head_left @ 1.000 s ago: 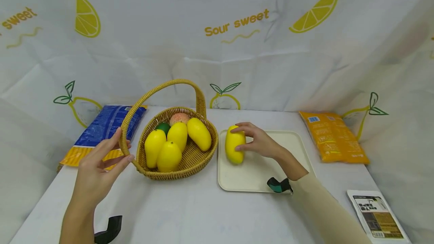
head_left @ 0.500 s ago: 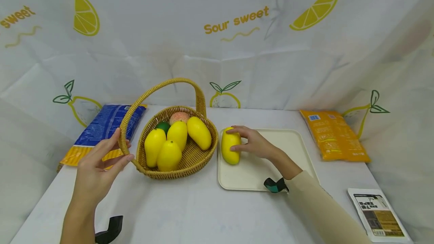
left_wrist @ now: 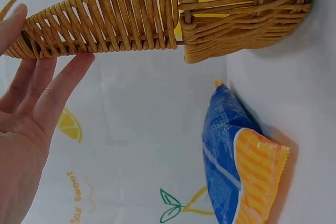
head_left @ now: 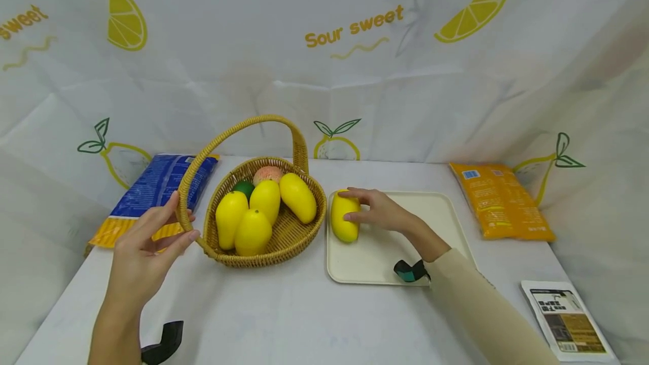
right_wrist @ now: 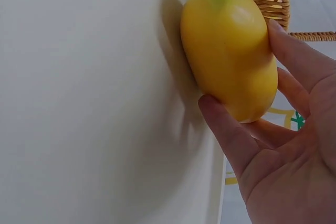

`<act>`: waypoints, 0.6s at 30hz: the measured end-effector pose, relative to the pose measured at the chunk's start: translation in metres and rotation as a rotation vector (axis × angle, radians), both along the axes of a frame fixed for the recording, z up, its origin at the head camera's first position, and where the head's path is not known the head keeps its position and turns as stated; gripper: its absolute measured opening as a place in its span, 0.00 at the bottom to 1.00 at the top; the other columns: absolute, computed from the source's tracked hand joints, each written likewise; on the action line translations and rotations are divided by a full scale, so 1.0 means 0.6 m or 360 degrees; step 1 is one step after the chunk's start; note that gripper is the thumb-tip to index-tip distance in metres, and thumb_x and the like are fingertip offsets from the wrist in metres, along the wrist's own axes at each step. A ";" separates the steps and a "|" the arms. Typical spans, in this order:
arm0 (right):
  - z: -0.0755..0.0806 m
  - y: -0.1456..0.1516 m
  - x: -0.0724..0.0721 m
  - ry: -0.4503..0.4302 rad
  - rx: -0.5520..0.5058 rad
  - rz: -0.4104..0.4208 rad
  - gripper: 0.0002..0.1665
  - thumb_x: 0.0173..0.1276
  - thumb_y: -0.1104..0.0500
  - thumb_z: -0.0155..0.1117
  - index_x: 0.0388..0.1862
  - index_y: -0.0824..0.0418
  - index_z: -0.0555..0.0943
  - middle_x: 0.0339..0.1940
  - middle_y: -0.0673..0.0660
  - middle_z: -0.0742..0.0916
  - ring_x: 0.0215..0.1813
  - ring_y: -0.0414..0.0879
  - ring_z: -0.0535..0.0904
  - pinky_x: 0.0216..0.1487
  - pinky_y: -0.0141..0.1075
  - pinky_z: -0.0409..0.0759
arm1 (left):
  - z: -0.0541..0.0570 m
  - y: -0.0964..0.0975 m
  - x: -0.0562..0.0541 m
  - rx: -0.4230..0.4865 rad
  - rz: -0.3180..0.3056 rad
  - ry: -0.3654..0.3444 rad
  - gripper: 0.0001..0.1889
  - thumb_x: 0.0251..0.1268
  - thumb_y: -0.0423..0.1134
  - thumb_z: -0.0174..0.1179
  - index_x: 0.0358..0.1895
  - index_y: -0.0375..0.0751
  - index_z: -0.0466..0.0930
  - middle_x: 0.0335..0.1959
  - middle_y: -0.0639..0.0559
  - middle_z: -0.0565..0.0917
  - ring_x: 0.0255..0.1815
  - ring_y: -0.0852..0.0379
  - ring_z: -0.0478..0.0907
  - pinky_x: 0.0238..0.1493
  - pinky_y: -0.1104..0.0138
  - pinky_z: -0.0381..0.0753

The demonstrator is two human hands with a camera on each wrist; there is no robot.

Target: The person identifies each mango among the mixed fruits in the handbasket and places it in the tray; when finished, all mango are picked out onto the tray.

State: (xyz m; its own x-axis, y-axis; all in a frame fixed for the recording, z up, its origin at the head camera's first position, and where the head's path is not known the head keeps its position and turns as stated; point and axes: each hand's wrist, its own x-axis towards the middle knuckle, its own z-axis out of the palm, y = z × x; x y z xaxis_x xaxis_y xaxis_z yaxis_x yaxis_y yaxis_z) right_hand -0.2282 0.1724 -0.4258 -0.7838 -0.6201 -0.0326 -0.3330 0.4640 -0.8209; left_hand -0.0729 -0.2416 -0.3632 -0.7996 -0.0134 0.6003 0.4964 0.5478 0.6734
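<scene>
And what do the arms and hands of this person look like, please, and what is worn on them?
The left hand and right hand wear no gloves. A plain beige sleeve covers the right forearm; no sleeve shows on the left. A bent black piece shows by the left wrist, a black-and-teal piece by the right.

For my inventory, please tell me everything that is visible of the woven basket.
The basket looks like golden-brown wicker, with a rounded, woven body and a tall arched handle. It sits upright on the white tabletop, left of the tray. Four yellow fruits, a green one and a pinkish one lie inside. The left hand pinches the handle.
</scene>
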 end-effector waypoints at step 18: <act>0.005 -0.004 0.004 -0.0020 0.0086 -0.0084 0.35 0.71 0.52 0.67 0.75 0.56 0.72 0.81 0.69 0.64 0.82 0.67 0.59 0.80 0.67 0.60 | 0.002 0.000 -0.002 0.0040 0.0047 -0.0046 0.46 0.43 0.08 0.67 0.71 0.38 0.72 0.46 0.67 0.79 0.50 0.73 0.81 0.40 0.84 0.83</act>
State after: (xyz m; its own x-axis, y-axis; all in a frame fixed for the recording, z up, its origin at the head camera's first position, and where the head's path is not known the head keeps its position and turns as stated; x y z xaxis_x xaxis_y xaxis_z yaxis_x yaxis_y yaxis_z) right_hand -0.2260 0.1703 -0.4228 -0.8147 -0.5751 -0.0749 -0.2966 0.5242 -0.7983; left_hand -0.0740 -0.2414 -0.3617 -0.8158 -0.0522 0.5759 0.4603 0.5444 0.7013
